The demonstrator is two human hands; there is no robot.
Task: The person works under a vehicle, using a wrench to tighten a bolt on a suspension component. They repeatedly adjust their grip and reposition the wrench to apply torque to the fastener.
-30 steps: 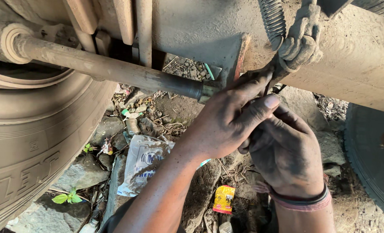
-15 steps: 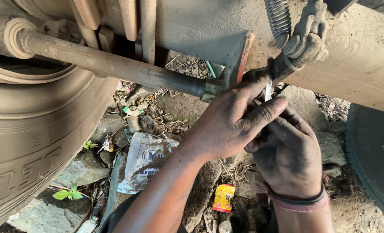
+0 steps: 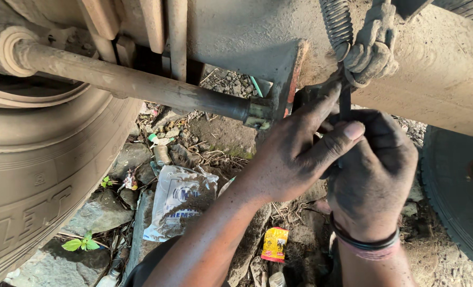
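Under a dusty vehicle, both my grimy hands meet at a small dark bracket beside the axle housing [image 3: 438,69]. My left hand [image 3: 295,154] reaches up with its index finger on the bracket and its thumb pressed across toward the other hand. My right hand [image 3: 372,170], a band on its wrist, is closed around a thin dark metal piece [image 3: 345,103] that hangs from the hooked end of a coil spring [image 3: 338,26]. A muddy rod [image 3: 135,82] runs from the left to a fitting just left of my fingers.
A large tyre [image 3: 34,175] fills the left side and another tyre [image 3: 454,196] stands at the right edge. The ground below holds stones, a crumpled white bag [image 3: 178,204], a small yellow wrapper [image 3: 274,244] and other litter.
My right hand has risen and closed around the thin metal piece below the spring hook. My left thumb has moved across onto it. The view has shifted slightly.
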